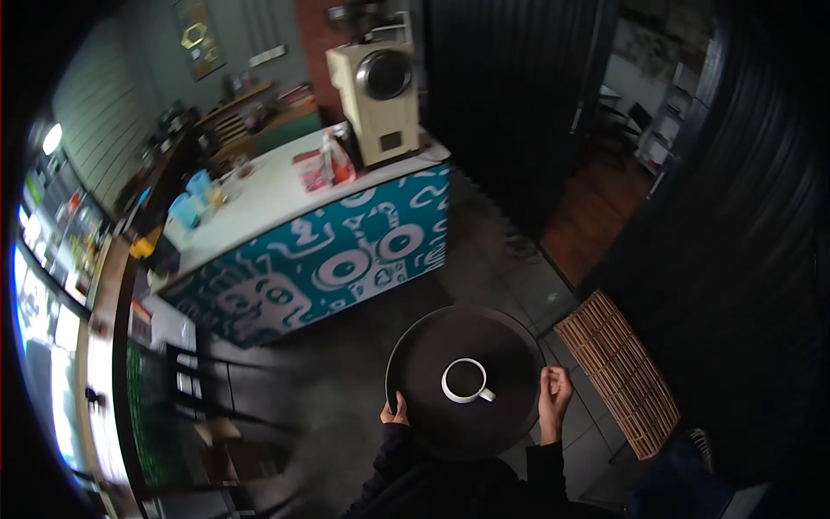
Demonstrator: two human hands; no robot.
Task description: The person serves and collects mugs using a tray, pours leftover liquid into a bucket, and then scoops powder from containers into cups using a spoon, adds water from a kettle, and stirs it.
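Note:
A round dark serving tray (424, 346) is held out level in front of my body. Near its middle stands a white cup (458, 399) upright, its handle pointing to the lower right and its inside dark. My left hand (395, 410) grips the tray's left rim, thumb over the edge and the other fingers hidden beneath. On the opposite side, my right hand (554, 394) closes on the right rim with curled fingers. Both sleeves are black.
Ahead stands a counter (346, 251) with a teal patterned front, bearing a beige machine (372, 104), a red-and-white package (324, 164) and blue cups (192, 199). To the right are a slatted wooden seat (618, 372) and a dark corrugated wall (726, 259). A cardboard box (242, 454) lies lower left.

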